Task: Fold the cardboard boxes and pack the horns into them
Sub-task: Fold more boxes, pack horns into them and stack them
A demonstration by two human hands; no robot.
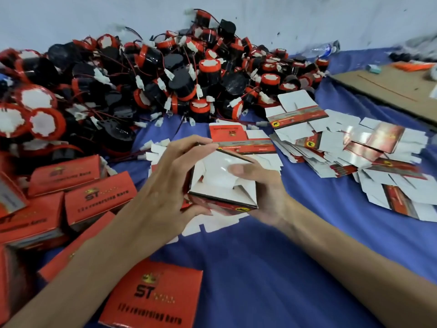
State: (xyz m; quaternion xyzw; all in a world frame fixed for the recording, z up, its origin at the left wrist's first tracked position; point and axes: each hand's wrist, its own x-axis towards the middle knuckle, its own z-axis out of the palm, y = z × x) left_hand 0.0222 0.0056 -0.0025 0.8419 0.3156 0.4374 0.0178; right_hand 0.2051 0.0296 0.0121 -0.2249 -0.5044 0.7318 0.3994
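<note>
Both hands hold one red and white cardboard box [222, 185] above the blue cloth, its white end flaps partly folded inward. My left hand [170, 183] grips its left side with fingers over the top edge. My right hand [262, 188] holds the right side, thumb pressing on a white flap. A big heap of black and red horns [146, 74] with wires and white plugs fills the far left. Flat unfolded boxes [354, 147] lie spread at the right, and one flat box [241, 138] lies just behind my hands.
Closed red boxes [99, 197] are piled at the left, and another [153, 297] lies in front near my left forearm. A brown cardboard sheet [392, 88] lies at the far right. A plastic bottle [326, 49] lies by the white wall. Blue cloth [272, 268] covers the surface.
</note>
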